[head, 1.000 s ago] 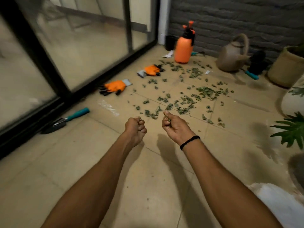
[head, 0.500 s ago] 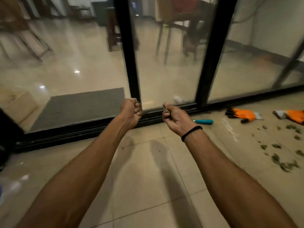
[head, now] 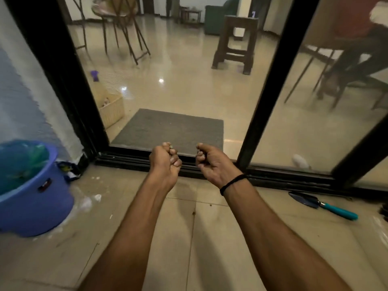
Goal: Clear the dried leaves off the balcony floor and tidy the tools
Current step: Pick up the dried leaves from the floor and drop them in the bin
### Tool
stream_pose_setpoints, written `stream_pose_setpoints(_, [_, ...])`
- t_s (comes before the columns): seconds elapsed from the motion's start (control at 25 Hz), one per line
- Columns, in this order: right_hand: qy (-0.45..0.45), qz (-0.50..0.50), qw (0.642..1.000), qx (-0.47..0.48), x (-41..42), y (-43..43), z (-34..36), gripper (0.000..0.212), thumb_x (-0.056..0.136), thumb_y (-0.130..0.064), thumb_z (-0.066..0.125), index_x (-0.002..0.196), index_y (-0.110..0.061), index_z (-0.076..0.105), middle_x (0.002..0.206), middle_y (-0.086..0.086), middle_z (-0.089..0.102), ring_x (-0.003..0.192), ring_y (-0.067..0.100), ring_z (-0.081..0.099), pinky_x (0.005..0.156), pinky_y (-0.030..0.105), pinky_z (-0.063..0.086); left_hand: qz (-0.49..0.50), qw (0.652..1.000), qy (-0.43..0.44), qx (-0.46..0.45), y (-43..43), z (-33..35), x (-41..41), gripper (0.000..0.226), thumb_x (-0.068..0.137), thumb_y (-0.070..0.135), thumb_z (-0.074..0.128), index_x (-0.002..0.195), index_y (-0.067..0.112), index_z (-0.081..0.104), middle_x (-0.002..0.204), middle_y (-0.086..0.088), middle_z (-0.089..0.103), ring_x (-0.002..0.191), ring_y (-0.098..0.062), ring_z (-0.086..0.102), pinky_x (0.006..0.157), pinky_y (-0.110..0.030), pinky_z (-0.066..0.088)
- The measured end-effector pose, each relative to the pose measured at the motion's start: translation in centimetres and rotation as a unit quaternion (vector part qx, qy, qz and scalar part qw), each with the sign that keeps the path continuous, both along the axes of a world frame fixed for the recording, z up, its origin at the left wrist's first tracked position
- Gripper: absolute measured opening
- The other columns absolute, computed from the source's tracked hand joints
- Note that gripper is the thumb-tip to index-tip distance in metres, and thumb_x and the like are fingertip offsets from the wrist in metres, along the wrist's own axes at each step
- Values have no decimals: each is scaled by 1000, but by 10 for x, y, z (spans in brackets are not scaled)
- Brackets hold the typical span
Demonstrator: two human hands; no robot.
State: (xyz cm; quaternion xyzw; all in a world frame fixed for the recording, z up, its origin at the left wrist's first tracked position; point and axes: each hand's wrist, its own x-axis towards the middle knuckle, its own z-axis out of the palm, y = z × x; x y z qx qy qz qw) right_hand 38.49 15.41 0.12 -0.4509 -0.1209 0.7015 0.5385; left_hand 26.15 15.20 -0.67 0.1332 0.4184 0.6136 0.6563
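The left hand (head: 164,162) and right hand (head: 212,162) were both clenched, seemingly round dried leaves (head: 171,146); a scrap peeked from the left fist. The lined bucket (head: 42,198) stood near left, not yet reached. The trowel (head: 321,205) lay untidied at right.

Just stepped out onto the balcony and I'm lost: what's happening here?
A person holds both hands out as fists above the tiles by the sliding door track. A dried leaf scrap pokes from the left hand; the right hand seems to pinch another. A blue bucket with a green liner stands to the left, and a teal-handled trowel lies untouched on the right.
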Motion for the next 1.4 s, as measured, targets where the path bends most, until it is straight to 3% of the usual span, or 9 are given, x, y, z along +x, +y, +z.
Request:
stream_pose_setpoints(0.32, [-4,154,988,-3,-151,41,32,24,101,-5,46,77,-8,48,64,1,39,52,5,35,35,9,30,107,994,3,25,-11,37,-150,35,101,6,27,73,21,41,52,7,38,33,-5,22,37,-20,18])
stream_pose_setpoints(0.56, [1,316,948,38,-331,49,40,32,98,2,35,69,-12,37,48,0,34,30,4,30,33,10,25,258,957,122,-44,-43,42,-307,35,95,5,28,65,21,35,42,6,33,28,-5,21,33,-16,14])
stream_pose_setpoints(0.72, [-11,397,918,-1,-413,31,21,16,99,-21,45,96,-7,53,87,10,50,74,19,53,67,30,50,312,933,144,-108,-62,58,-355,29,98,8,35,71,12,43,52,-6,47,52,-16,42,51,-28,40])
stream_pose_setpoints(0.76, [6,423,906,0,-422,29,15,30,96,-33,48,110,-8,57,99,14,59,88,26,59,79,36,52,304,933,150,-122,-65,62,-355,27,101,14,39,76,8,45,64,-11,52,61,-21,47,59,-35,44])
stream_pose_setpoints(0.92, [104,469,877,-7,-418,30,2,47,90,-43,49,118,-8,60,121,22,65,109,37,60,105,56,41,290,923,194,-163,-65,61,-348,29,100,31,42,88,7,53,87,-17,60,73,-32,58,59,-36,48])
stream_pose_setpoints(1.08, [97,361,927,9,-376,33,5,19,100,-12,38,91,-4,52,81,14,65,71,20,64,72,26,54,426,855,271,-115,-39,28,-336,22,94,16,44,75,15,54,75,-6,56,67,-23,56,53,-27,43])
stream_pose_setpoints(1.2, [100,286,953,1,-321,45,-2,30,95,-10,27,69,-15,40,43,-5,38,32,6,33,31,15,22,387,855,328,-105,-7,-12,-300,26,91,32,35,70,21,43,83,-8,53,81,-25,52,66,-34,44])
stream_pose_setpoints(1.28, [49,213,976,-5,-275,48,-23,27,93,-11,33,68,-17,42,52,-5,36,37,7,28,32,13,17,327,865,369,-89,8,-32,-246,26,93,36,35,71,24,43,83,-7,53,73,-19,53,67,-32,45])
stream_pose_setpoints(1.4, [-175,102,979,-11,-186,41,-91,24,90,-18,53,67,-14,58,59,-1,52,46,13,43,40,19,37,249,889,379,-59,13,-69,-149,18,95,25,49,85,18,62,71,1,60,58,-13,56,60,-29,48])
